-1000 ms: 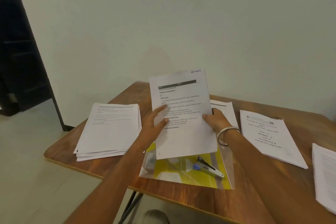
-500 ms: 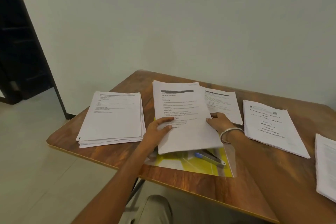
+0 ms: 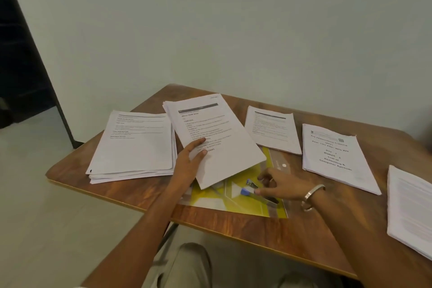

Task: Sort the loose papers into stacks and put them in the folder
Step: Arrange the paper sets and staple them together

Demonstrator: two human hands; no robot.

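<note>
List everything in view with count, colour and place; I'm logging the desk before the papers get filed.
Paper stacks lying flat: four, white; far left, centre back, right, far right edge.
Held paper stack: one, white, tilted over the folder.
Folder: one, clear with yellow inside, front centre.
Stapler: one, dark with blue end, on the folder.
Table: one, brown wood.
Bangle: one, silver, right wrist.
Hands: left hand holds the tilted stack; right hand touches the stapler.
</note>
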